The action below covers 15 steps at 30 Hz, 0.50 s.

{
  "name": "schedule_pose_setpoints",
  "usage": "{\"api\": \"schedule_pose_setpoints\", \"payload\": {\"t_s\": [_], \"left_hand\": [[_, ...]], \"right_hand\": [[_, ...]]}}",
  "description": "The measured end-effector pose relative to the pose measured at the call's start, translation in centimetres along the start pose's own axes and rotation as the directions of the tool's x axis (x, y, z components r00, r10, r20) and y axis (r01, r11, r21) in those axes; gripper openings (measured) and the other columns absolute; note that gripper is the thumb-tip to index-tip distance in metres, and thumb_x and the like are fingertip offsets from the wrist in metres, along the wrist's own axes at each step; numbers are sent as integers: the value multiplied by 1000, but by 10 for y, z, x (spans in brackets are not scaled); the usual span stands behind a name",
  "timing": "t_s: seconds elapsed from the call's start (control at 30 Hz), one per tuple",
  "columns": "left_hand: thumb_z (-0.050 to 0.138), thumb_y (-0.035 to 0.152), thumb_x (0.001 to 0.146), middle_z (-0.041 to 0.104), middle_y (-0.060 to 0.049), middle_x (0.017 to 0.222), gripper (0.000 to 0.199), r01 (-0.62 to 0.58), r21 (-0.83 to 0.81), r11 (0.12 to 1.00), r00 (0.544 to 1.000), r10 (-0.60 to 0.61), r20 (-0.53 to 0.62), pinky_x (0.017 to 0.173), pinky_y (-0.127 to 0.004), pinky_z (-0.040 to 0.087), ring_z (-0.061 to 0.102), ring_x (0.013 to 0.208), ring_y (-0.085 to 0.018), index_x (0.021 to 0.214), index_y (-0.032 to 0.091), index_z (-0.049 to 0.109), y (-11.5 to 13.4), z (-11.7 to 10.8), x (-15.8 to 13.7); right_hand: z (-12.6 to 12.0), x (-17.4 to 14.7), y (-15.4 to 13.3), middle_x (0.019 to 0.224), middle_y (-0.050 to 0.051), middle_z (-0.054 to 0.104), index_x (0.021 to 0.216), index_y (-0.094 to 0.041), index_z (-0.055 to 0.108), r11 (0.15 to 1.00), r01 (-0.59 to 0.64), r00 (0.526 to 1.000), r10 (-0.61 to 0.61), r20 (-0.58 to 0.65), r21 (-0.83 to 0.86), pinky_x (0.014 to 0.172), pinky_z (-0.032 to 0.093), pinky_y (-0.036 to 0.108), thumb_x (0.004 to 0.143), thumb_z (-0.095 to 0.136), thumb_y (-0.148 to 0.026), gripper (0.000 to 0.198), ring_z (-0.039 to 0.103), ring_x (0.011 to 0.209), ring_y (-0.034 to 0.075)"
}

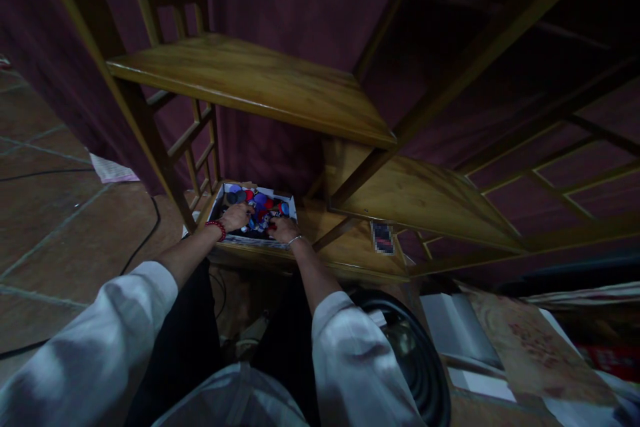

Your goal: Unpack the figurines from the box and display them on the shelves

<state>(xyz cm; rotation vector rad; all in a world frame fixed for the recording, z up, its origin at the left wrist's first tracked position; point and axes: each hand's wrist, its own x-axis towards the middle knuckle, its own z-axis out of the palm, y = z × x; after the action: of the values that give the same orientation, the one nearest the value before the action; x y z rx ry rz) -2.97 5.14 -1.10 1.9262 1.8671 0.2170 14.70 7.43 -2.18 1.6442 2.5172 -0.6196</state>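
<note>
A white-walled open box [291,203] sits on the low wooden shelf, filled with small red, blue, purple and dark items [260,201] too small to name. My left hand [237,217], with a red beaded bracelet at the wrist, reaches in over the box's left side. Its fingers are bent down into the pile. From the right, my right hand [284,229] dips into the same box, a thin light bracelet on its wrist. The fingers there curl in among the items too. Whatever either hand grips is hidden.
A wooden shelf board [250,83] juts out above the box. Slanting posts and lattice frame it. A phone-like dark object [383,238] lies on the low shelf. A round black ribbed object [425,367] and cardboard [535,340] stand right. Black cable [150,230] crosses the tiled floor.
</note>
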Motion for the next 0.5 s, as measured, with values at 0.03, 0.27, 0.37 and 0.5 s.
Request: {"api": "schedule_pose_setpoints", "payload": {"t_s": [0.03,0.27,0.37,0.5], "left_hand": [[47,12,73,58,-5,115,34,-10,1,1000,1000,10,6,94,-21,37,55,104,-16,103,19,63,-1,0,0],[45,5,68,58,-5,115,41,-32,-21,999,999,32,4,94,-23,37,53,106,-17,100,19,64,-13,8,3],[44,2,66,59,-4,114,43,-36,-22,999,999,36,-11,96,-22,35,53,107,-16,99,19,65,-13,10,3],[44,2,66,59,-3,114,43,-1,-31,1000,1000,0,-11,96,-20,35,53,107,-15,99,19,65,-8,6,-1]], "right_hand": [[0,0,0,99,3,65,99,-27,63,1000,-9,1000,9,-4,12,76,43,25,69,60,-34,31,59,92,19],[3,2,0,99,2,65,97,-25,63,997,-43,999,45,-26,61,76,43,23,67,60,-35,32,59,90,17],[4,2,0,96,2,66,93,-25,65,997,-31,999,33,-34,75,75,43,22,69,58,-33,26,60,88,16],[3,3,-1,91,0,68,82,-23,67,994,11,998,-5,-55,109,73,43,20,73,52,-24,18,61,86,14]]}}
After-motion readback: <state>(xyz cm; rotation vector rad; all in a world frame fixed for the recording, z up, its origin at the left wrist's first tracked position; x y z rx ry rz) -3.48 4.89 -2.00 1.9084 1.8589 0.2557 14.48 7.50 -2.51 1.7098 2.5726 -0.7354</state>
